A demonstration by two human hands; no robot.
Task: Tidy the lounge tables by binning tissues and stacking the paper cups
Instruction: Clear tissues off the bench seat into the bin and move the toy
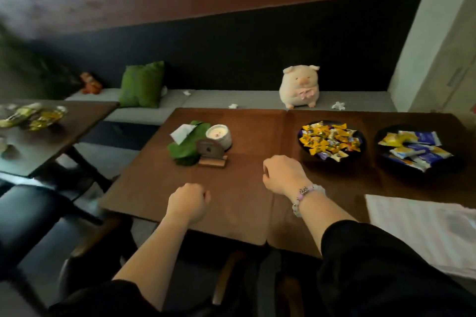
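Note:
My left hand (188, 202) and my right hand (283, 174) hover as closed fists over the near middle of the brown wooden table (231, 203); neither holds anything. Three crumpled white tissues lie on the grey bench behind the table: one (233, 106) near the table's far edge, one (338, 105) right of the plush pig, one (186, 92) further back. A green leaf-shaped tissue holder (186, 148) with a white tissue (181, 132) sticking up stands on the table's left part. No paper cups are in view.
A candle (219, 136) and a small wooden stand (212, 153) sit by the holder. Two dark bowls of wrapped snacks (332, 140) (414, 148) are at right, a white cloth (427, 226) near right. A plush pig (300, 86) and green cushion (141, 85) rest on the bench. A second table (59, 123) stands left.

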